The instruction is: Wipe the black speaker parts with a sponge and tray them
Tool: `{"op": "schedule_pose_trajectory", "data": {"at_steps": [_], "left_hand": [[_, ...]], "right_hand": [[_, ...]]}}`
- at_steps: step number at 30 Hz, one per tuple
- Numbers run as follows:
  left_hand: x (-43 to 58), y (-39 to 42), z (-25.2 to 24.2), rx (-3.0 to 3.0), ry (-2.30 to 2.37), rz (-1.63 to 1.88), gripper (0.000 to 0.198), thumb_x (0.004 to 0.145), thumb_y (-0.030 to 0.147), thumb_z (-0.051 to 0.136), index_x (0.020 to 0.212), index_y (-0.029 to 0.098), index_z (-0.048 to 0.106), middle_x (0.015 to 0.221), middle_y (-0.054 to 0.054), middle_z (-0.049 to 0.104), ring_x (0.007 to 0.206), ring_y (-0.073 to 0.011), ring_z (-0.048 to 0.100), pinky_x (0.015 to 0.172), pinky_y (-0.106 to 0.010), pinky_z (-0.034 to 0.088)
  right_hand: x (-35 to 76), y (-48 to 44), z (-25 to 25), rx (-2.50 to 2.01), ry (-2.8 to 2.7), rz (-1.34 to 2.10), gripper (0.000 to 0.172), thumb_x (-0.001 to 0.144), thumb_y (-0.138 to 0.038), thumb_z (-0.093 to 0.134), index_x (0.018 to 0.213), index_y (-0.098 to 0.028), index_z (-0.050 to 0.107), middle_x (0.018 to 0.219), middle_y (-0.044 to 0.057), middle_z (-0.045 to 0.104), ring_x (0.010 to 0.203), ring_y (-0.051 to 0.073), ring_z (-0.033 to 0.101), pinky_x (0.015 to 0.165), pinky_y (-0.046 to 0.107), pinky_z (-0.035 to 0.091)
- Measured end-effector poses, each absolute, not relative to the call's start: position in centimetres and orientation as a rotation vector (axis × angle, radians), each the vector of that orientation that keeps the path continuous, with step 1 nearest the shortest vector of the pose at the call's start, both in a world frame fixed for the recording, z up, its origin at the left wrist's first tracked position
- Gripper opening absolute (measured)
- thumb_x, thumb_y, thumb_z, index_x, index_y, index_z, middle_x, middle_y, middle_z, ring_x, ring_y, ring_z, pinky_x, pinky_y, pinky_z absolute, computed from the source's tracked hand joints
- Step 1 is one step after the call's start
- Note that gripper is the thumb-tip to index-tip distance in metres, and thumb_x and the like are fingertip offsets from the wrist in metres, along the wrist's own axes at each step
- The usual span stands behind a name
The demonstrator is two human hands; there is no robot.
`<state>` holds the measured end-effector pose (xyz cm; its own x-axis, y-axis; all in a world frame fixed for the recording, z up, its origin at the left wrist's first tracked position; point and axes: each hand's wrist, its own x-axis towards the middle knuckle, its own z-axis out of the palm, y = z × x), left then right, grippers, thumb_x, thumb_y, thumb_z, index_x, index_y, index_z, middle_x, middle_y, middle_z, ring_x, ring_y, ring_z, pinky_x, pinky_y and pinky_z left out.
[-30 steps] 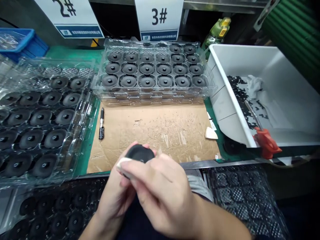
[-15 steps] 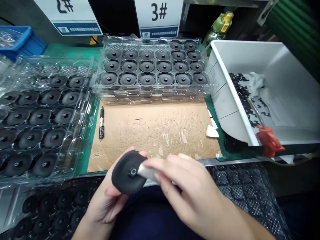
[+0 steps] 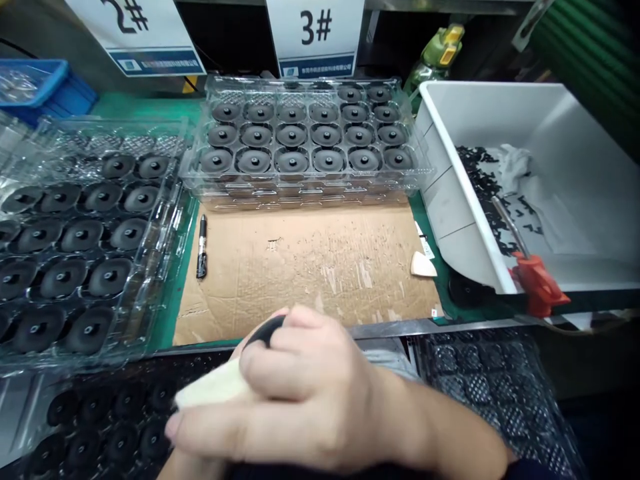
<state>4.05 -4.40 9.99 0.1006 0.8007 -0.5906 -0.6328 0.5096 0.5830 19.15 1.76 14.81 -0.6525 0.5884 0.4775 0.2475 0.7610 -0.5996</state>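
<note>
A black round disc is in my left hand, mostly hidden behind my other hand; only its far edge shows. The fingers of my left hand are largely covered, with a strip of them visible along the disc's edge. Lying over the disc, my right hand is closed on a cream sponge wedge, which sticks out to the left between thumb and fingers. Whether the sponge touches the disc is hidden. Beyond both hands lies a cardboard sheet on the green bench top.
Stacked clear trays of black discs stand at the back, another tray on the left. A black pen and second sponge wedge lie on the cardboard. At right, a white bin holds small black pieces; a red-handled tool hangs on its rim.
My right hand has swung left across the disc with the sponge wedge, and now covers most of the disc and my left hand. The disc's face with its centre post was visible before.
</note>
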Motion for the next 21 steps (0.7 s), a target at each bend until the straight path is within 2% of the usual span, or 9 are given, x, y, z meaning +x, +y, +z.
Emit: {"op": "schedule_pose_trajectory", "data": {"at_steps": [2,5,7,12,14,17,19,21], "left_hand": [[4.0,-4.2,9.9,0.202,0.942,1.048,0.044,0.068,0.039,0.071,0.109,0.023,0.063,0.089,-0.002,0.068,0.090,-0.0227,0.064,0.080,-0.032,0.053],[3.8,-3.7,10.2,0.178,0.789,1.006,0.062,0.054,0.044,0.077,0.111,0.025,0.062,0.110,-0.005,0.065,0.100,-0.0267,0.061,0.088,-0.031,0.050],[3.6,-3.4,10.4,0.156,0.712,0.992,0.060,0.056,0.044,0.075,0.112,0.026,0.061,0.115,-0.005,0.063,0.104,-0.0276,0.059,0.090,-0.031,0.049],[3.3,-3.2,10.2,0.132,0.652,1.003,0.058,0.060,0.043,0.073,0.114,0.025,0.060,0.118,-0.006,0.061,0.109,-0.0278,0.055,0.093,-0.032,0.047],[3.5,-3.1,10.1,0.144,0.631,1.000,0.058,0.061,0.041,0.073,0.115,0.024,0.059,0.119,-0.006,0.060,0.109,-0.0281,0.055,0.093,-0.032,0.046],[3.9,-3.1,9.9,0.172,0.615,1.015,0.058,0.063,0.037,0.073,0.118,0.025,0.057,0.122,-0.006,0.059,0.110,-0.0279,0.055,0.093,-0.033,0.047],[4.1,-3.1,9.9,0.183,0.620,1.033,0.050,0.066,0.034,0.072,0.114,0.025,0.060,0.118,-0.003,0.062,0.108,-0.0228,0.057,0.093,-0.029,0.046],[4.2,-2.9,9.9,0.213,0.654,0.999,0.043,0.068,0.033,0.071,0.109,0.026,0.062,0.112,-0.001,0.064,0.103,-0.0179,0.059,0.094,-0.025,0.045]], "right_hand": [[19.7,2.7,13.8,-0.660,-2.149,0.809,0.028,0.092,-0.017,0.044,0.114,-0.026,0.058,0.088,-0.005,0.063,0.074,0.007,0.053,0.067,0.026,0.035],[21.5,3.8,11.1,-1.118,-1.891,0.920,0.031,0.090,-0.012,0.046,0.114,-0.026,0.058,0.103,-0.003,0.062,0.090,0.008,0.055,0.077,0.023,0.040],[22.4,3.4,8.6,-1.316,-1.868,0.908,0.031,0.090,-0.015,0.048,0.116,-0.029,0.057,0.101,-0.002,0.062,0.090,0.010,0.055,0.077,0.025,0.041],[22.9,0.4,3.3,-1.340,-2.068,0.885,0.027,0.088,-0.016,0.048,0.109,-0.026,0.062,0.084,0.000,0.064,0.075,0.013,0.057,0.067,0.029,0.040],[22.7,0.2,3.8,-1.388,-2.047,0.868,0.029,0.089,-0.017,0.046,0.112,-0.025,0.060,0.087,0.001,0.064,0.076,0.014,0.056,0.067,0.029,0.040],[21.9,0.7,7.8,-1.467,-1.834,0.804,0.031,0.090,-0.019,0.046,0.119,-0.023,0.055,0.098,0.002,0.062,0.079,0.013,0.055,0.068,0.027,0.043],[20.9,0.8,11.3,-1.364,-1.734,0.735,0.032,0.089,-0.017,0.047,0.120,-0.020,0.053,0.109,0.003,0.059,0.087,0.013,0.055,0.077,0.027,0.044],[20.0,0.5,14.2,-1.099,-1.830,0.693,0.032,0.086,-0.013,0.046,0.117,-0.011,0.054,0.103,0.006,0.062,0.081,0.014,0.055,0.075,0.029,0.044]]}}
